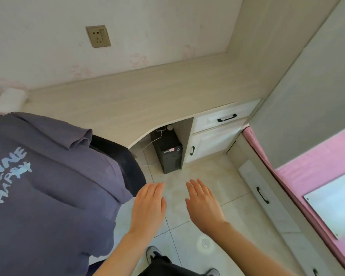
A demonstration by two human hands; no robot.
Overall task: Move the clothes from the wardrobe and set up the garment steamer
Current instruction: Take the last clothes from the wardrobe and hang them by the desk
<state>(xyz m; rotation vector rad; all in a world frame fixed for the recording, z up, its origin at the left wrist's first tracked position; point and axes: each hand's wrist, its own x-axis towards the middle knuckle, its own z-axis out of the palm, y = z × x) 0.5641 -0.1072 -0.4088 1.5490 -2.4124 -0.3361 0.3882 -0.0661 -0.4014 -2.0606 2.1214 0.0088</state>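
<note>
Both hands are held out flat and empty over the tiled floor [217,176], the left hand [148,208] just beside the right hand [204,206]. A purple printed T-shirt [48,176] is draped over a dark chair [126,162], beside the wooden surface [139,96].

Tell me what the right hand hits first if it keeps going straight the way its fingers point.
Probably the black computer tower under the desk. The right hand is open, its fingers pointing up and slightly left in the frame over bare floor tiles. Depth is unclear, so it may meet the floor first.
</note>
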